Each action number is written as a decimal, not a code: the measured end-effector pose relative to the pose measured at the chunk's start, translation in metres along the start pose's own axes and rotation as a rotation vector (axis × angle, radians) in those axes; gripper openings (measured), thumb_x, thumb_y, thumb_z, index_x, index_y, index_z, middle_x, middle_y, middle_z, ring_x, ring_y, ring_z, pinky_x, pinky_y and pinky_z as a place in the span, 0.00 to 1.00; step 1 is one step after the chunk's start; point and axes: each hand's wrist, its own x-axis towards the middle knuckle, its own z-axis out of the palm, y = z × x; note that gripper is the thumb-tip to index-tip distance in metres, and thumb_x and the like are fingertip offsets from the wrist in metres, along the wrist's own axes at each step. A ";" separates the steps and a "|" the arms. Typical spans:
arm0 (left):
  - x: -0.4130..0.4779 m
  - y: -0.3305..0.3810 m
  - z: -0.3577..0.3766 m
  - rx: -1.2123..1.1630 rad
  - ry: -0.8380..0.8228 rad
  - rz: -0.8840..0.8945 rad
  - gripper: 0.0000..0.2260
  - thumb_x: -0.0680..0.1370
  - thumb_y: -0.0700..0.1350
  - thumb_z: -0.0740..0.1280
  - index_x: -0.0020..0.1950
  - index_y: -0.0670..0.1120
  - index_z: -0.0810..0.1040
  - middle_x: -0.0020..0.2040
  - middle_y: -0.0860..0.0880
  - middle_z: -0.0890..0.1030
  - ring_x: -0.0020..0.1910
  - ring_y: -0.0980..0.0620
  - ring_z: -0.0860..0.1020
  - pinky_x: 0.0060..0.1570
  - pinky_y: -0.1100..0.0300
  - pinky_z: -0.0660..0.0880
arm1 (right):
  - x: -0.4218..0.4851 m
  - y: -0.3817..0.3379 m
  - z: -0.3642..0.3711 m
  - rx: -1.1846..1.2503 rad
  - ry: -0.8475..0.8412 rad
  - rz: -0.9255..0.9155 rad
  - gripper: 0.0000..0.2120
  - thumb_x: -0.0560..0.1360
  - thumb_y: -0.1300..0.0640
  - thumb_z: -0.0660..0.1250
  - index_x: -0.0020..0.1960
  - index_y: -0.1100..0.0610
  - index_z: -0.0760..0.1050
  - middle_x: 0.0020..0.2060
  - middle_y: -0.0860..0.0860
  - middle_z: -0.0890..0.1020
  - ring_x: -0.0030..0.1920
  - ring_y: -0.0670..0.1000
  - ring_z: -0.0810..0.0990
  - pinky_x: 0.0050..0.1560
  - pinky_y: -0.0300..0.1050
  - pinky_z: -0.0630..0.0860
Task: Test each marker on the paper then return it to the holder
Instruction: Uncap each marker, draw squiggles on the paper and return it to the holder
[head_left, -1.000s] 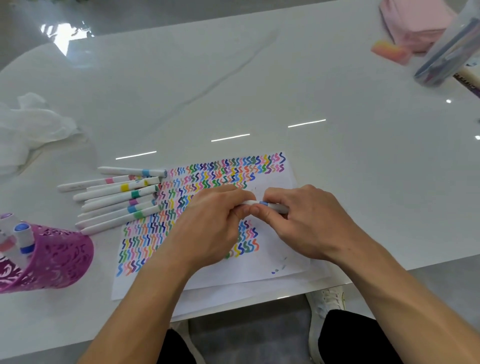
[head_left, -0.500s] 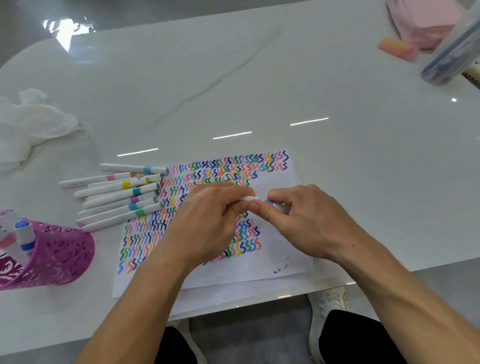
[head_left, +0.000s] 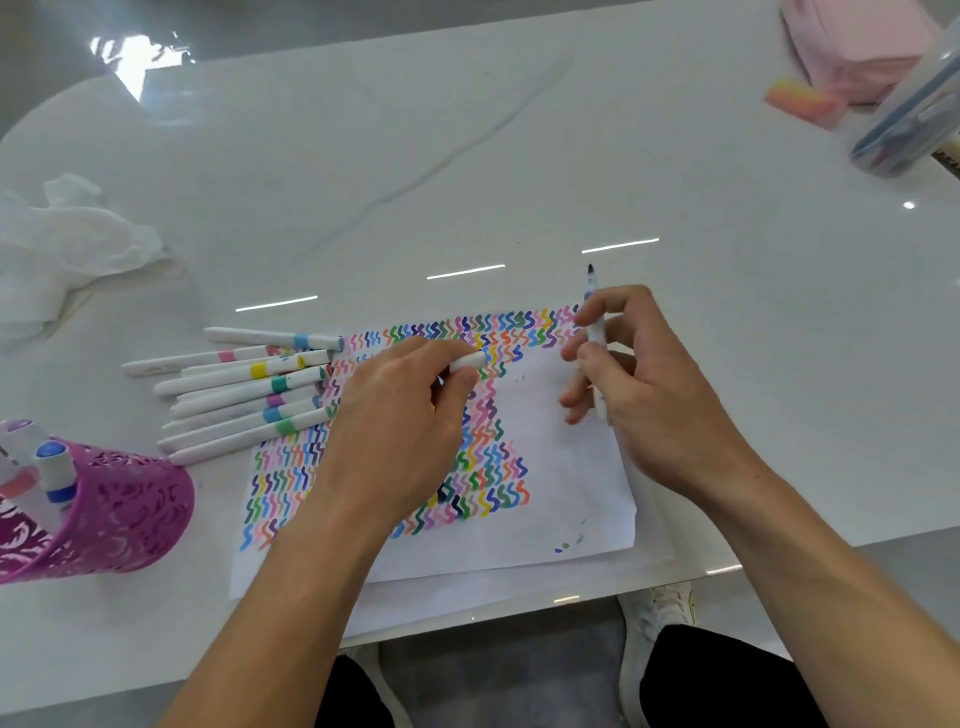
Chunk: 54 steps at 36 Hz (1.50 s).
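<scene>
**Marker check: one uncapped, a pile on the side**

So, one marker (head_left: 596, 338) is in play. The right hand (head_left: 654, 395) has its fingers curled round the barrel, holding it over the far right corner of the paper (head_left: 561, 467) with the dark tip pointing up and away, not touching the sheet. The left hand (head_left: 400, 415) is hovering over the middle of the paper, thumb and forefinger pinching one white cap (head_left: 467, 361). The two hands are apart, so the cap is clearly off.

The paper is one sheet full of coloured squiggles in rows, with a second plain sheet peeking out underneath at the near edge.

Just left of it on the worktop (head_left: 519, 156) are the loose markers (head_left: 249, 387), lying side by side. I count seven colour bands: blue, pink, yellow, teal, purple, blue, green. There might be a barrel or two more tucked in, can't tell.

The pink lattice holder (head_left: 130, 514) sits at the far left with at least three markers in it, though the frame cuts it off. There's also one crumpled white tissue (head_left: 67, 244) further back.
</scene>
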 end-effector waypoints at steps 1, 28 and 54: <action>0.000 0.001 0.001 -0.005 -0.004 0.003 0.09 0.82 0.50 0.66 0.59 0.52 0.83 0.49 0.55 0.83 0.44 0.58 0.75 0.45 0.66 0.64 | 0.001 0.000 0.001 0.057 -0.005 0.016 0.10 0.86 0.60 0.57 0.56 0.47 0.73 0.48 0.49 0.82 0.38 0.52 0.85 0.45 0.55 0.84; -0.001 0.005 0.019 0.076 -0.188 0.214 0.08 0.76 0.45 0.73 0.54 0.51 0.86 0.55 0.57 0.84 0.54 0.52 0.76 0.57 0.58 0.72 | 0.005 0.022 0.027 0.207 0.149 -0.013 0.04 0.75 0.55 0.71 0.48 0.53 0.80 0.36 0.52 0.87 0.38 0.55 0.87 0.42 0.56 0.84; 0.000 0.005 0.021 0.052 -0.254 0.121 0.09 0.80 0.46 0.69 0.58 0.52 0.85 0.60 0.58 0.82 0.61 0.55 0.73 0.60 0.73 0.59 | 0.010 0.024 0.032 0.090 0.177 0.024 0.03 0.72 0.51 0.70 0.42 0.51 0.79 0.35 0.48 0.85 0.35 0.49 0.83 0.35 0.45 0.80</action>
